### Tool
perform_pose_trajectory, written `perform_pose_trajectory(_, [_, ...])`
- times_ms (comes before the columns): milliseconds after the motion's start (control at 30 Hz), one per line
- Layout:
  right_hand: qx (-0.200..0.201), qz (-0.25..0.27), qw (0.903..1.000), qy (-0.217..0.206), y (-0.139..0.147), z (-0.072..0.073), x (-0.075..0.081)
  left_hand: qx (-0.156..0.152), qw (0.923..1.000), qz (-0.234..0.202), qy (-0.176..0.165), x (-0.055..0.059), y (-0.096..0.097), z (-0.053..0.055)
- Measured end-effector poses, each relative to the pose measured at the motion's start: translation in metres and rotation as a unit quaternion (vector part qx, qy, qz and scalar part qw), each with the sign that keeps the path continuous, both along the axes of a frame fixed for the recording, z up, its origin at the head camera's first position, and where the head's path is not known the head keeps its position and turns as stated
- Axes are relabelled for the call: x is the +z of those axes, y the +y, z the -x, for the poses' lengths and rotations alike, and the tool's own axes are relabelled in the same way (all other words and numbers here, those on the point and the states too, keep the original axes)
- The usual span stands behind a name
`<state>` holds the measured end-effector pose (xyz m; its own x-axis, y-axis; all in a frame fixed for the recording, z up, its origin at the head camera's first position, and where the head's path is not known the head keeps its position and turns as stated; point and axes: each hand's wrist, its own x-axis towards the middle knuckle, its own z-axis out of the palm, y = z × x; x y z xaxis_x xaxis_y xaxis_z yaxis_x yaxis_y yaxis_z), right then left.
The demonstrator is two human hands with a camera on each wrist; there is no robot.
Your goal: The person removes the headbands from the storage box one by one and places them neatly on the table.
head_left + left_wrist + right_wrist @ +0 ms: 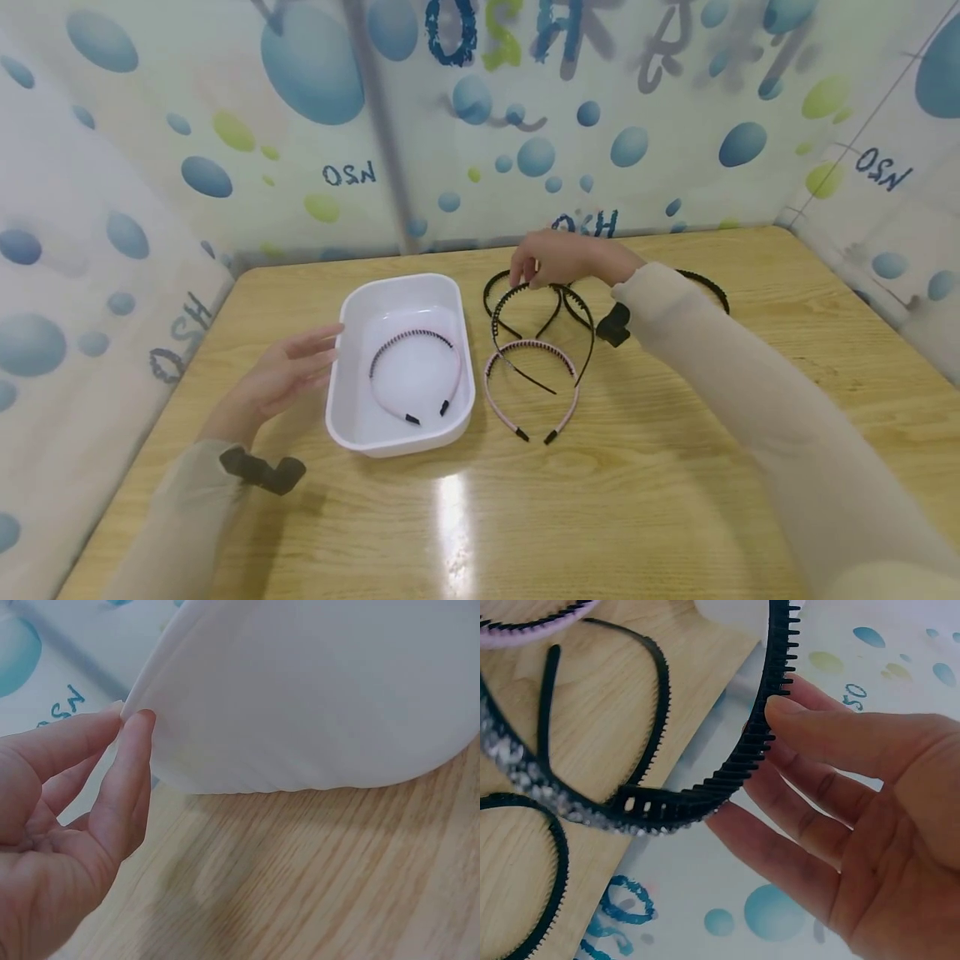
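My right hand pinches a black toothed headband with a glittery outer face, holding it raised with its ends hanging down. My left hand is at the left side of a white plastic tub; in the left wrist view its fingertips pinch the rim. Inside the tub lies a pink headband with black ends. Another pink headband lies on the table right of the tub, partly overlapped by the raised black one in the head view.
More black headbands lie farther back, one black headband beside the tub and another black headband partly hidden behind my right forearm. The wooden table meets a wall with printed bubbles at its back edge.
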<state>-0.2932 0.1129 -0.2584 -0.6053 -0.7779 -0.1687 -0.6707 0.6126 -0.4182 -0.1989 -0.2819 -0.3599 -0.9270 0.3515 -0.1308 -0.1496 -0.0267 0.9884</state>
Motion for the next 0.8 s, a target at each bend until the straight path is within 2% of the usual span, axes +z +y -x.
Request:
perform_pose_trajectory(267, [0.0,-0.009,0.9999,-0.005,0.015,-0.004,-0.005,-0.005,0.9999,-0.01,0.001,0.0,-0.001,0.001])
perform_pose_trajectory(533, [-0.026,-0.017,0.9994,-0.018,0.033,-0.009,-0.013,-0.004,1.0,0.0,-0.001,-0.001,-0.001,0.001])
perform_pose_trajectory(800, [-0.043,-0.023,0.9986,-0.019,0.053,-0.006,-0.025,-0.009,0.9996,-0.022,-0.013,0.003,0.001,-0.001])
